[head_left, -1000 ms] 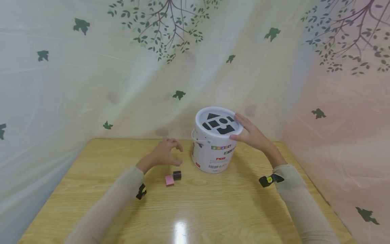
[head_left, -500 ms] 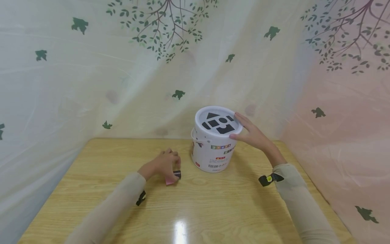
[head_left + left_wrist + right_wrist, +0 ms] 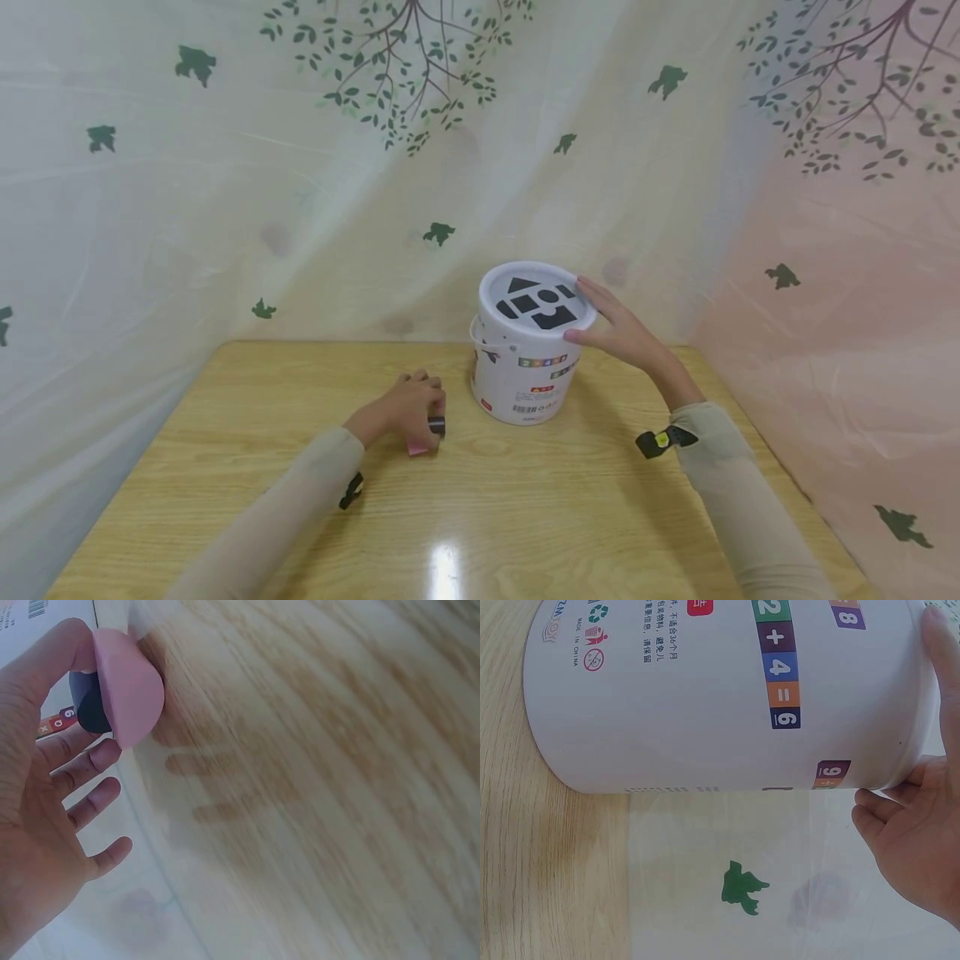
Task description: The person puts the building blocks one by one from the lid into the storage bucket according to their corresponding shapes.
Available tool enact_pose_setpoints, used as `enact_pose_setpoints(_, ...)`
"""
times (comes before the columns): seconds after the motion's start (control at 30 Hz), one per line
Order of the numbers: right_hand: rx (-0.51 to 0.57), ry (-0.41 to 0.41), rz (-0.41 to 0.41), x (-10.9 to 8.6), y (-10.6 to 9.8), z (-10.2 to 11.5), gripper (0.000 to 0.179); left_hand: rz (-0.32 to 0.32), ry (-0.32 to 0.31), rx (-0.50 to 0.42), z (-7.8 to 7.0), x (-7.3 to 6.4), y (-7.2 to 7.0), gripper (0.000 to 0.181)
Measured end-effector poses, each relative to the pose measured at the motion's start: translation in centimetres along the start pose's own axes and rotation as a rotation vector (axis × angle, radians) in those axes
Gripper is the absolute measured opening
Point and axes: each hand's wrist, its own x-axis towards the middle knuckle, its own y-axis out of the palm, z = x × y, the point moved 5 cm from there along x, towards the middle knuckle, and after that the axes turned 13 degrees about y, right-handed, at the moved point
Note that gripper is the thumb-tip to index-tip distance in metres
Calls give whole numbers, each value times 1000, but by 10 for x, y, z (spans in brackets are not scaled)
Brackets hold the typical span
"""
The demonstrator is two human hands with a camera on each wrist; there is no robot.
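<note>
A small black block sits at my left hand's thumb and fingers; my left hand pinches it close to the tabletop. Right beside it is a pink block, mostly covered by the hand in the head view. In the left wrist view the pink block shows a rounded side and partly hides the black block. A white lidded bucket stands upright to the right. My right hand holds the right side of its lid rim, thumb in front, fingers at the back.
Black shape silhouettes mark the bucket's lid, and a thin handle hangs on its left side. The wooden table reaches back to a curtain printed with leaves and branches.
My left hand has come down and toward me onto the two blocks, and its fingers have closed on the black one. The right hand and the bucket have stayed in place.
</note>
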Motion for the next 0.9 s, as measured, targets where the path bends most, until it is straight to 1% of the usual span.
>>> enact_pose_setpoints(0.2, -2, -10, -1, 1, 0, 1, 99, -21, -18, -33, 0, 1, -1, 35)
enact_pose_setpoints(0.37, -5, -13, -2, 1, 0, 1, 99, -73, -51, -86, 2, 2, -5, 36)
enact_pose_setpoints(0.43, -4, -12, -2, 1, 1, 1, 99, -96, -53, -88, 2, 3, -7, 35)
enact_pose_setpoints(0.6, -7, -13, -1, 1, 0, 1, 100, -160, -32, -62, 1, 3, -17, 33)
enact_pose_setpoints(0.77, -7, -10, -1, 1, 0, 0, 99, -227, -21, -59, 0, 4, -29, 35)
enact_pose_setpoints(0.9, -7, -7, -1, 1, 0, 0, 99, -292, 11, -45, -1, 5, -41, 36)
